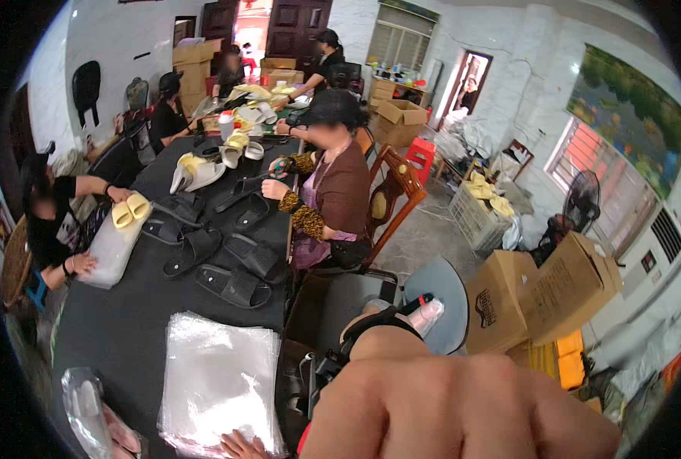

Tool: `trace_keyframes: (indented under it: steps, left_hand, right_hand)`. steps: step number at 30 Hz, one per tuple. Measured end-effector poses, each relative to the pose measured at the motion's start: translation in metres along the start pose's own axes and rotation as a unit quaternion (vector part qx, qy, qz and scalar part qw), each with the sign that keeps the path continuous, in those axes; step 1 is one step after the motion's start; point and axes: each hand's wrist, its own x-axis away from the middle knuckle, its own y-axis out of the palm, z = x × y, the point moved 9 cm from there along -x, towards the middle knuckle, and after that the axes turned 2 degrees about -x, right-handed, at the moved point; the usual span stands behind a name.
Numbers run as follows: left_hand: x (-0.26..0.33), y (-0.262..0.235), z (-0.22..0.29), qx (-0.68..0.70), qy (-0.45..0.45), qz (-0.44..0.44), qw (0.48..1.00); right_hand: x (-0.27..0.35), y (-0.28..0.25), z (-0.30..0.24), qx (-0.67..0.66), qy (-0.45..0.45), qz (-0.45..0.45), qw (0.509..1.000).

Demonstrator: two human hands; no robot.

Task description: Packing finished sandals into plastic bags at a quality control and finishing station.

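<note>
My left hand shows only its fingertips at the lower edge. They lie slightly apart on the front of a stack of clear plastic bags. Very close and large at the lower right is the back of my right hand, knuckles up, with a black band at the wrist; its fingers run out of view. To the left of the stack, a clear bag holds pale and pink footwear. Beyond the stack lie several black slide sandals on the dark-covered table.
Opposite on the left, a person handles yellow slides over a clear bag. A person in brown sits along the right side with black sandals. Others work farther back. Cardboard boxes, a chair and a crate stand right.
</note>
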Motion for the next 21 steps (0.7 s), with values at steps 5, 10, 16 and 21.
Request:
trace_keyframes:
  steps: [5, 10, 16, 21]
  left_hand:
    - [0.000, 0.024, -0.020, 0.056, -0.040, -0.008, 0.998]
    - [0.007, -0.041, 0.011, -0.056, -0.001, 0.104, 0.993]
    - [-0.038, -0.027, -0.015, -0.005, -0.051, -0.075, 0.996]
    - [-0.102, -0.036, -0.008, 0.020, -0.071, -0.056, 0.996]
  right_hand:
    - [-0.006, 0.001, -0.041, 0.014, 0.012, -0.005, 1.000]
    - [0.000, -0.003, -0.058, 0.012, 0.040, -0.006, 0.999]
    - [0.005, -0.022, -0.081, 0.009, 0.073, -0.013, 0.997]
    - [0.007, -0.042, -0.084, 0.009, 0.103, -0.019, 0.994]
